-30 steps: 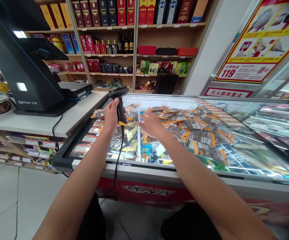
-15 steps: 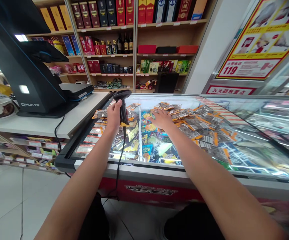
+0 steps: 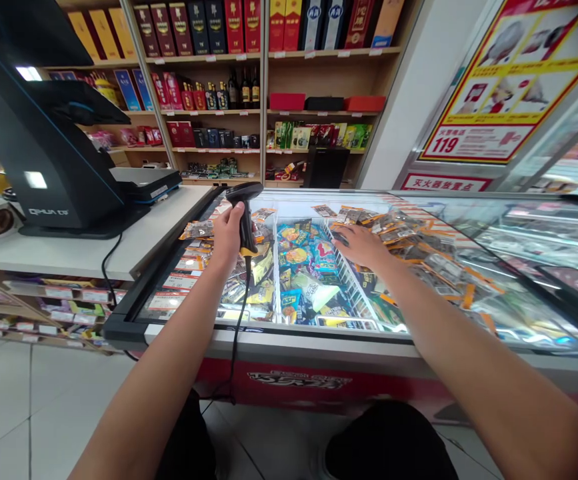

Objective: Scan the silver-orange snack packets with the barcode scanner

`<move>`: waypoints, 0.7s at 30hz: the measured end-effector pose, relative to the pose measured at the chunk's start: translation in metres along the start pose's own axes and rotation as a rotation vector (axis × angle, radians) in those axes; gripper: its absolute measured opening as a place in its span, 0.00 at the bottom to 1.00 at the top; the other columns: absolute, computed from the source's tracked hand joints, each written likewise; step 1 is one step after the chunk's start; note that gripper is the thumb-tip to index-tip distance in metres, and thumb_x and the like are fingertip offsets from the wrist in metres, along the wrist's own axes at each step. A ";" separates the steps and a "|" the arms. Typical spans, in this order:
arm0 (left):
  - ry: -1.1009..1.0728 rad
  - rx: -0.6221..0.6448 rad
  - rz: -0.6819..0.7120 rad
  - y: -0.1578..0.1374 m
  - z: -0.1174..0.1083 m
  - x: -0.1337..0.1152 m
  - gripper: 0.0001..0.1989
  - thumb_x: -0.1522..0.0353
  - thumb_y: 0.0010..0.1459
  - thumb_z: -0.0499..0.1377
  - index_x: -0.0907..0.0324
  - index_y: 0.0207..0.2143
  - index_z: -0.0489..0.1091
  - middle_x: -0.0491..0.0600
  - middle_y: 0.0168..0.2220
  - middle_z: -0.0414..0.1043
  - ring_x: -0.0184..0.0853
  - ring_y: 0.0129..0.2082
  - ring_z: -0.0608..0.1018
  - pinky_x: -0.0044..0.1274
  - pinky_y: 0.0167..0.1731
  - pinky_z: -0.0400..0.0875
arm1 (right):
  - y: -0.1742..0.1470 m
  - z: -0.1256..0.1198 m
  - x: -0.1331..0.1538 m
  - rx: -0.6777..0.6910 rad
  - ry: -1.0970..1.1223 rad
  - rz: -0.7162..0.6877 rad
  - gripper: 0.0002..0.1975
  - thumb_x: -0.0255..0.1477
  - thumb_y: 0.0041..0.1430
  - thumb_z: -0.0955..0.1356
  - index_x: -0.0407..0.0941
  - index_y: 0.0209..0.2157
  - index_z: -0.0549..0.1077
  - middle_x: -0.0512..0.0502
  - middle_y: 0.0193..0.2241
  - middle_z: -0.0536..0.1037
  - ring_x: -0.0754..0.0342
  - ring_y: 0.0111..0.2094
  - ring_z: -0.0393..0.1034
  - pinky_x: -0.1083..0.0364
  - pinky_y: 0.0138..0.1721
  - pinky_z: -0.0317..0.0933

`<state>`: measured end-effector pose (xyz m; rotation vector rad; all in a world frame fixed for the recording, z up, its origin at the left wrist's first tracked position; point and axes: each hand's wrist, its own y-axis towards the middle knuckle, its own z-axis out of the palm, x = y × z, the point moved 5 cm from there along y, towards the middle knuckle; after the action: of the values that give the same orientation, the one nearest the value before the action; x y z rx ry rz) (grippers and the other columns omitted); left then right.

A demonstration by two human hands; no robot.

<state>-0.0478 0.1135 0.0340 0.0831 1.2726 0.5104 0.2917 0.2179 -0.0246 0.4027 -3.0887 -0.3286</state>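
My left hand (image 3: 226, 233) is wrapped round the handle of a black barcode scanner (image 3: 247, 220), held upright above the left part of the chest freezer, its cable (image 3: 241, 313) hanging down the front. Under and behind it lie a few orange-edged packets (image 3: 197, 231). My right hand (image 3: 361, 245) lies with fingers stretched out against the left edge of a spread pile of small dark packets with orange ends (image 3: 409, 233) on the freezer's glass lid. Through the glass, blue and yellow ice-cream packs (image 3: 296, 257) show in a white wire basket (image 3: 351, 280).
A counter (image 3: 169, 217) at the left carries a black checkout terminal (image 3: 63, 160). Shelves (image 3: 319, 60) with boxes and bottles stand behind the freezer. A red and yellow sign (image 3: 493, 100) hangs on the right wall.
My right hand has slid to the right, and the pile of packets has shifted right with it, uncovering more of the basket below. The left hand keeps the scanner in nearly the same place.
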 end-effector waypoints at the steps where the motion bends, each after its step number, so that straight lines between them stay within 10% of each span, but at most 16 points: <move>1: 0.001 0.002 0.000 0.000 0.000 0.000 0.26 0.44 0.54 0.66 0.56 0.31 0.67 0.43 0.20 0.71 0.31 0.11 0.71 0.22 0.11 0.65 | -0.002 -0.002 -0.003 -0.002 -0.003 0.005 0.31 0.48 0.74 0.58 0.49 0.70 0.67 0.34 0.69 0.68 0.33 0.67 0.63 0.35 0.66 0.58; 6: -0.001 0.016 0.002 -0.001 0.002 0.000 0.25 0.44 0.55 0.66 0.56 0.31 0.67 0.43 0.20 0.71 0.29 0.12 0.71 0.21 0.12 0.65 | 0.011 -0.020 -0.002 0.058 -0.045 0.161 0.35 0.51 0.75 0.55 0.41 0.62 0.76 0.26 0.62 0.73 0.27 0.64 0.65 0.33 0.63 0.59; 11: 0.008 0.036 0.000 -0.002 0.005 0.003 0.24 0.45 0.56 0.65 0.56 0.32 0.67 0.42 0.20 0.71 0.30 0.12 0.71 0.21 0.12 0.66 | 0.053 -0.041 0.032 -0.174 -0.070 0.181 0.33 0.36 0.77 0.52 0.31 0.53 0.80 0.20 0.55 0.76 0.29 0.62 0.66 0.38 0.61 0.61; 21: 0.022 0.032 -0.006 -0.002 0.004 0.004 0.25 0.44 0.56 0.65 0.55 0.31 0.66 0.42 0.20 0.70 0.30 0.13 0.71 0.22 0.13 0.67 | 0.100 0.012 0.034 0.123 -0.057 0.173 0.40 0.53 0.74 0.55 0.37 0.70 0.66 0.24 0.67 0.68 0.30 0.66 0.65 0.35 0.64 0.58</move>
<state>-0.0425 0.1142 0.0315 0.1012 1.3024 0.4873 0.2328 0.3057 -0.0161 0.1277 -3.1800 -0.1507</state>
